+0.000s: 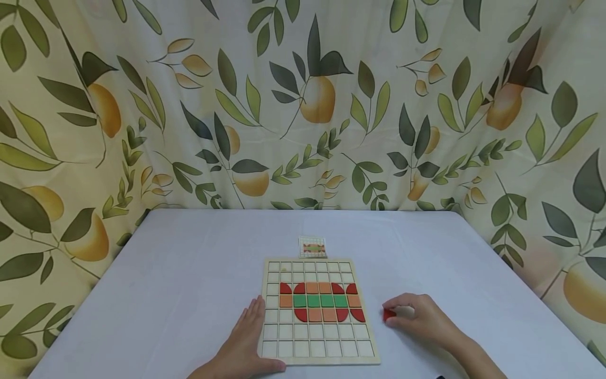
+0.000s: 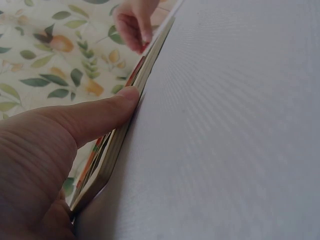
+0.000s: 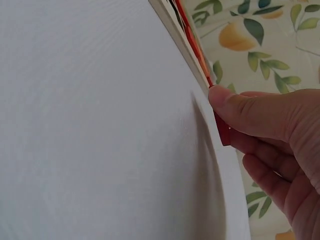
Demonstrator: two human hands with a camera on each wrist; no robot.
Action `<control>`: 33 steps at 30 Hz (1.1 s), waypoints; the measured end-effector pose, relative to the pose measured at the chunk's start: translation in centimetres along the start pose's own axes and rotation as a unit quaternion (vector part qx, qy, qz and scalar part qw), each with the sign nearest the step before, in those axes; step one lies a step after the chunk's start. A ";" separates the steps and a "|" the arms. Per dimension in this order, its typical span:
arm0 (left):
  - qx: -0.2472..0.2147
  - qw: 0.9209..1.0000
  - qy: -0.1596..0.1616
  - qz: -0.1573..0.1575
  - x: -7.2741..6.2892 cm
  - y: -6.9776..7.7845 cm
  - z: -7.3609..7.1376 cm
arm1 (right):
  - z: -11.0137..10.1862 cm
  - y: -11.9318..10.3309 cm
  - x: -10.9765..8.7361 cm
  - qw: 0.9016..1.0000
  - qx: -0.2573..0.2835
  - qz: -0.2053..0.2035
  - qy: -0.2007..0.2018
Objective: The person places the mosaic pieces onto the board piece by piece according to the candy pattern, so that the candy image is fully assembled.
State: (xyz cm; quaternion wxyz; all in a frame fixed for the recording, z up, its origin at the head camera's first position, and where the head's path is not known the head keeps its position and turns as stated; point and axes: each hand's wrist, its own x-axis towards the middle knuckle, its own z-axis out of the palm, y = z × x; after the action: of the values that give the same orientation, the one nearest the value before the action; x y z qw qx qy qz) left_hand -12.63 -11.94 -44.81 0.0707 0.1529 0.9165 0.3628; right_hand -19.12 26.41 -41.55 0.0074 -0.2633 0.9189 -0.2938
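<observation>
A square wooden grid board [image 1: 318,361] lies on the table, with red, orange and green tiles [image 1: 320,301] filling part of its middle rows. My left hand [image 1: 239,342] rests along the board's left edge, fingers straight and thumb at the near left corner. In the left wrist view the left thumb [image 2: 102,117] lies against the board's side. To the right of the board, my right hand [image 1: 426,318] pinches a small red tile [image 1: 388,314] between thumb and fingers. The right wrist view shows this red tile [image 3: 221,127] held apart from the board's edge.
A small picture card [image 1: 313,247] with a coloured grid pattern lies just beyond the board's far edge. White cloth covers the table [image 1: 189,273]. Behind it hangs a curtain [image 1: 303,105] printed with fruit and leaves.
</observation>
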 end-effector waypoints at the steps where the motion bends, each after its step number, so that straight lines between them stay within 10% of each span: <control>1: -0.001 1.000 0.000 -0.001 0.0 0.0 0.0 | 0.1 -0.1 0.0 1.000 -0.004 0.001 0.005; 16: 0.002 1.000 0.000 -0.003 0.0 -0.1 0.1 | 1.8 -2.1 1.9 0.997 0.005 -0.068 0.042; 33: 0.001 1.000 0.002 0.001 0.0 -0.1 0.1 | 3.8 -5.0 4.7 0.992 0.060 -0.107 -0.005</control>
State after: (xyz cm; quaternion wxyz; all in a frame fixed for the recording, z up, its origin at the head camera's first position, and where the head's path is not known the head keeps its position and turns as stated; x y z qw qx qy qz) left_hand -12.64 -11.96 -44.93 0.0682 0.1529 0.9168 0.3625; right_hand -20.10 18.63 -41.32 -0.0036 -0.3606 0.8662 -0.3459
